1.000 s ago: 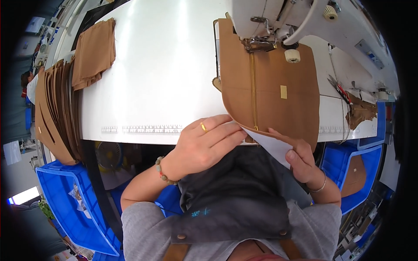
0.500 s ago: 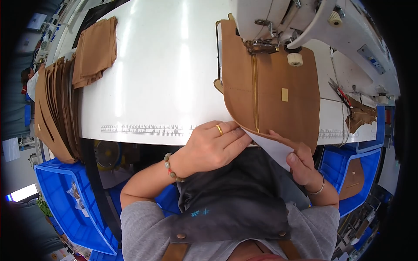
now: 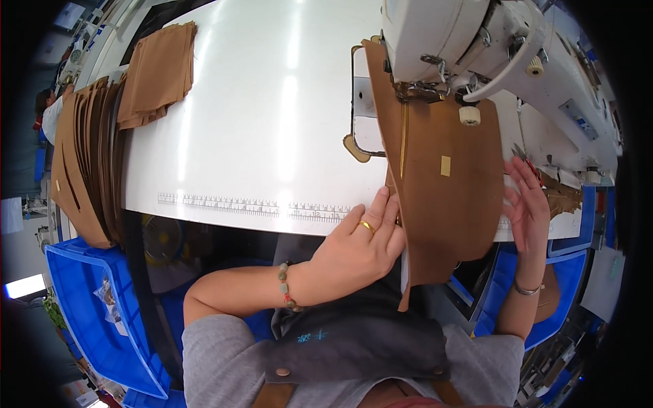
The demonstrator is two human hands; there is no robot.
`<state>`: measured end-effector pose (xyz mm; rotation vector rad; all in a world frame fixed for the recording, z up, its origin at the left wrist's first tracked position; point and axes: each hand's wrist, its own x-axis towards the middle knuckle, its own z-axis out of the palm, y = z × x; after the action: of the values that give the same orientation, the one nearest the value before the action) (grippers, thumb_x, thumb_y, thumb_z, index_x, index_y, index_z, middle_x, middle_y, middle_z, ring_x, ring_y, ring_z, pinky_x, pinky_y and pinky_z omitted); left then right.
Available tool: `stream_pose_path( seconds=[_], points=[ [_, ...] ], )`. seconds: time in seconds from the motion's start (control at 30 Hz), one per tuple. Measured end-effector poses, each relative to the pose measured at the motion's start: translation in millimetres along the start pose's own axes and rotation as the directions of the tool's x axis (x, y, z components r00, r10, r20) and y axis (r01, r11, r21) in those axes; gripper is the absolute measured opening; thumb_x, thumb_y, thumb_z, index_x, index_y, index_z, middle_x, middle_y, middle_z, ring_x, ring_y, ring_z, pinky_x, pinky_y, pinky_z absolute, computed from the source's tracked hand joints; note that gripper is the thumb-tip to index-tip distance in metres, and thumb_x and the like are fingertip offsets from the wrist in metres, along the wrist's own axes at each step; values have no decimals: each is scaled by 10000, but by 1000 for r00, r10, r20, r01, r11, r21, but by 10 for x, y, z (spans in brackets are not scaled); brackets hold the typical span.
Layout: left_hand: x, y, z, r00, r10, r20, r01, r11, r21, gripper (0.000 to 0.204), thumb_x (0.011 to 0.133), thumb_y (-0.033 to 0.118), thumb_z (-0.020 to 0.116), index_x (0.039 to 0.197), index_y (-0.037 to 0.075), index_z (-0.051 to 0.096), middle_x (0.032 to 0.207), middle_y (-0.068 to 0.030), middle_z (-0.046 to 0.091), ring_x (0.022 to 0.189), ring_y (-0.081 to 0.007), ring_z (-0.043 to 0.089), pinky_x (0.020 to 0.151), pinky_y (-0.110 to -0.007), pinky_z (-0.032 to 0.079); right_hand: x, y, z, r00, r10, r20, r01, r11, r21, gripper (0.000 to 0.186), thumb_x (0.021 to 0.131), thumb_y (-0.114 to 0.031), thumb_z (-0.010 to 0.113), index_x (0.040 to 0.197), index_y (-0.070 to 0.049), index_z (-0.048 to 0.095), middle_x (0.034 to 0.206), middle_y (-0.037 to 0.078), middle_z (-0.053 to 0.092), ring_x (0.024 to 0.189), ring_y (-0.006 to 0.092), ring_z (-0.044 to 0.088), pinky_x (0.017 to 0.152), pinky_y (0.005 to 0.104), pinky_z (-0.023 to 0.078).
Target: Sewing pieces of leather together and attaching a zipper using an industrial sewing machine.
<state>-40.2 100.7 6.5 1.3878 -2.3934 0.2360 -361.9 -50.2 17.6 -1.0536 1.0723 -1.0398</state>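
a black ruler scale (image 3: pixel 252 205) with small numerals ran along the white table's (image 3: pixel 224 136) near edge; light-blue characters (image 3: pixel 312 337) stood on the dark apron (image 3: pixel 367 353); the sewing machine's (image 3: pixel 435 41) plate (image 3: pixel 579 115) was too small to read.

My brown panel (image 3: pixel 456 204) lies at two o'clock, its nine-o'clock edge lifted near the gold zip (image 3: pixel 403 146), yellow patch (image 3: pixel 445 166) mid-face.

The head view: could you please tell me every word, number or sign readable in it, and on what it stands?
I won't copy out wording, but markings show here:
Dark apron: light-blue characters.
White table: a ruler scale with numbers, near edge.
Sewing machine: small plate, too small to read.
Brown panel: pale tag, nothing legible.
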Motion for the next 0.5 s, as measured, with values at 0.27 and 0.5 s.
stream_pose_path(
  seconds=[0.27,0.5],
  points=[
    [49,114,28,1000,-11,20,9,993,120,116,906,154,615,895,39,611,1258,-265,724,1214,-373,689,924,-406,558,-251,590,-226,794,302,528,-443,882,162,444,1040,-149,591,1433,55,546,1349,171,652,1250,274,648,983,417,568],
    [38,94,41,1000,3,9,-3,998,60,167,914,173,603,911,8,624,1224,-308,726,1183,-404,701,933,-431,561,-181,738,34,813,293,503,-358,933,37,458,1022,-167,619,1424,45,559,1355,174,654,1246,291,646,997,423,558]
  ],
)
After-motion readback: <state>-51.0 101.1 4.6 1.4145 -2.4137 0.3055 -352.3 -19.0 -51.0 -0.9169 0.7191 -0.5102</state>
